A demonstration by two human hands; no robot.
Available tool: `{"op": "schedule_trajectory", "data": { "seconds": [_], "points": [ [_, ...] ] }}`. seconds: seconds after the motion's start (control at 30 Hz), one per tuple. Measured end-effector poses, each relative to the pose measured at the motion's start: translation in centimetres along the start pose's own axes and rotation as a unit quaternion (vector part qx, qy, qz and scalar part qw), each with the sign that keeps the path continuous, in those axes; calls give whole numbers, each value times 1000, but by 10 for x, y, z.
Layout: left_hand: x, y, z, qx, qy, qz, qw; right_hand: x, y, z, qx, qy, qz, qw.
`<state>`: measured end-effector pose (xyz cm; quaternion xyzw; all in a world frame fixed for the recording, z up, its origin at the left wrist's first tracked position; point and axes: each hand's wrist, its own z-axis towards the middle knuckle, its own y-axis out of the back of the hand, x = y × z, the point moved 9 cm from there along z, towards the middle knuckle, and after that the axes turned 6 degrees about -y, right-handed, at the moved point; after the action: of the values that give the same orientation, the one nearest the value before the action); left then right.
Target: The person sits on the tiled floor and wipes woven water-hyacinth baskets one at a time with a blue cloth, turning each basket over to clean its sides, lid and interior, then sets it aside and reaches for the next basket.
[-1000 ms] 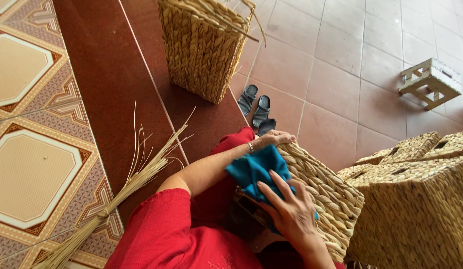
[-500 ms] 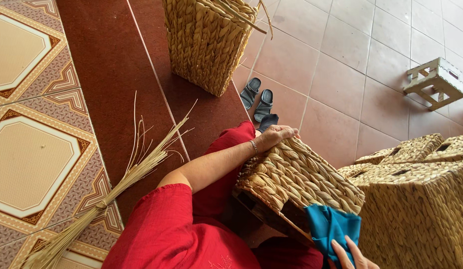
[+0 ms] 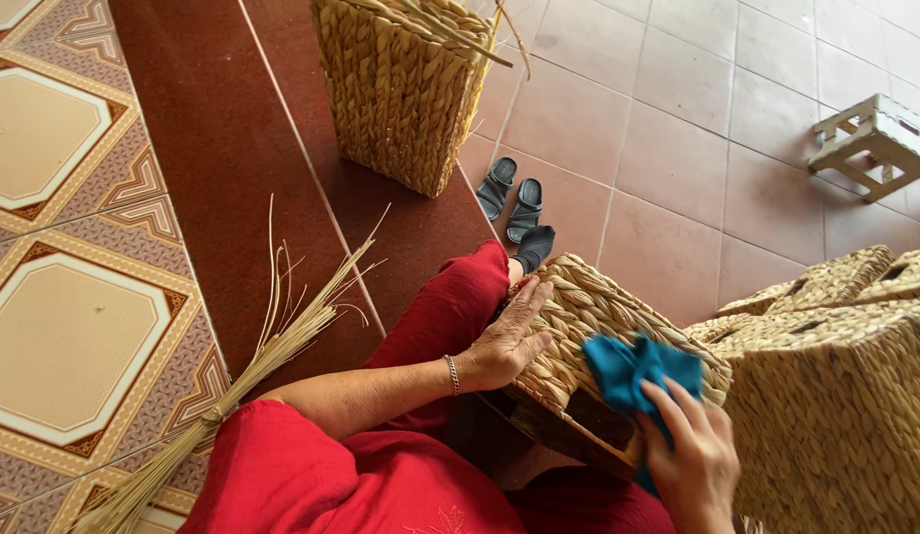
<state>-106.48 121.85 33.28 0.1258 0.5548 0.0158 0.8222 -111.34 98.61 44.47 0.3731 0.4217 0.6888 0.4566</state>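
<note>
We've got the woven basket point(image 3: 618, 336) tipped on our lap, near centre, with more stacked baskets point(image 3: 836, 396) just right of it. Left hand point(image 3: 505, 341) lies flat on its left side, bracing it. Right hand point(image 3: 688, 460) grips the blue cloth point(image 3: 633, 366), pressed to the basket's near edge.

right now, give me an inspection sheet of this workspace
surface: reddish tiled floor, dark red step, patterned tiles at the left
job's things: woven basket tilted on the lap; blue cloth against its side
clutter: reed bundle, tall woven basket with stalks across its top, dark sandals, stacked woven baskets
grippers: left hand flat on the basket's side, bracelet at the wrist; right hand grips the cloth
cables: nothing seen
surroundings: pale plastic stool on its side, far right
</note>
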Motion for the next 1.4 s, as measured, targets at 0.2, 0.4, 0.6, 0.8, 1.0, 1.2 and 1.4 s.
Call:
{"op": "schedule_trajectory", "data": {
  "seconds": [0.2,0.4,0.6,0.8,1.0,1.2,1.4],
  "points": [
    [10,6,-10,-25,44,-74,996,112,-23,87,6,166,45,985],
    [19,15,-5,-33,57,-104,992,114,-32,95,86,154,-6,984],
    [10,15,-5,-41,35,-59,997,-33,-9,13,107,-10,-83,991],
    [7,12,-4,-16,81,-85,993,-110,-24,-58,14,11,-41,999],
    [13,3,-1,24,81,-70,994,-74,-31,2,53,-39,-95,993],
    [10,1,-4,23,73,-87,993,45,-27,101,23,84,10,996],
    [-11,22,4,-22,39,-192,980,140,-56,144,77,216,57,972]
  ]
}}
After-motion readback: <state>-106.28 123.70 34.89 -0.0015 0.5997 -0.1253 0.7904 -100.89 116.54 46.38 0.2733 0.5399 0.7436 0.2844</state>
